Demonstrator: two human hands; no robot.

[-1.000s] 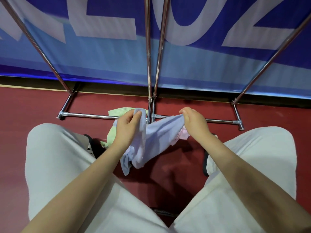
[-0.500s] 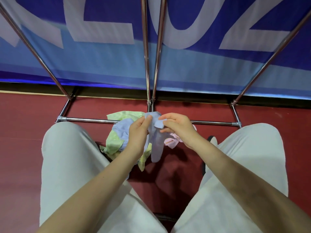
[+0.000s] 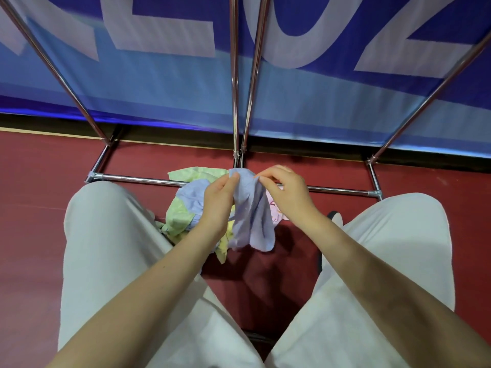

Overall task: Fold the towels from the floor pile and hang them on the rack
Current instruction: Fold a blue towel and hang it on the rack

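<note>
The crumpled pale blue cloth towel [image 3: 251,219] hangs bunched between both hands, above the dark red floor [image 3: 32,208] and just in front of the low chrome bar of the metal rack [image 3: 138,179]. Beneath it a small pile of light green, blue and pink towels [image 3: 180,216] lies on the floor against that bar. The rack's shiny poles rise in front of a blue banner [image 3: 159,83]. The left hand [image 3: 216,205] pinches the towel's top edge between thumb and curled fingers; the right hand [image 3: 285,193] pinches the same edge just beside it, knuckles up. Both bare forearms reach out over knees in loose off-white trousers [image 3: 106,248]. The banner carries large pale characters, cut off; an "L", "0" and "2" seem readable.
</note>
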